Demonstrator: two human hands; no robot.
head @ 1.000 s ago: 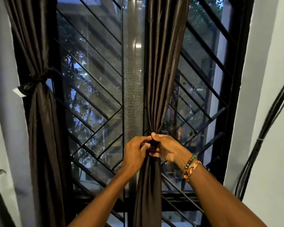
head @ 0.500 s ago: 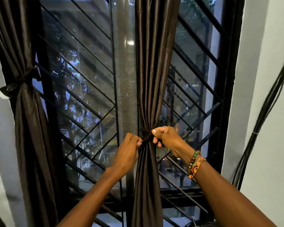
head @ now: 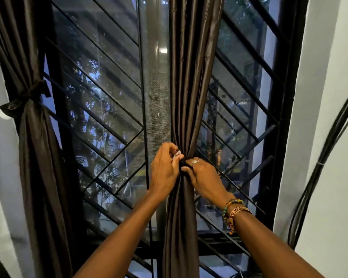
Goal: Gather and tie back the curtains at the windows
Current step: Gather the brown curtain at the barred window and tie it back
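Observation:
A dark brown curtain (head: 191,77) hangs gathered into a narrow bunch in front of the window's middle. My left hand (head: 164,169) and my right hand (head: 203,177) meet at its pinched waist, fingers curled round the dark tie-back band (head: 182,169) that wraps the bunch there. Most of the band is hidden by my fingers. A small pale tab shows between my left thumb and fingers. At the left, a second brown curtain (head: 34,157) hangs tied back with its own knotted band (head: 22,102).
Behind the curtains a black diagonal window grille (head: 100,101) covers the glass, with a grey mesh strip (head: 158,97) at the centre. White wall stands on the right, with a bundle of black cables (head: 325,157) running down it. A black window frame (head: 269,157) edges the right pane.
My hands have come back together at the curtain's waist after pulling slightly apart half a second ago. The view has shifted a little.

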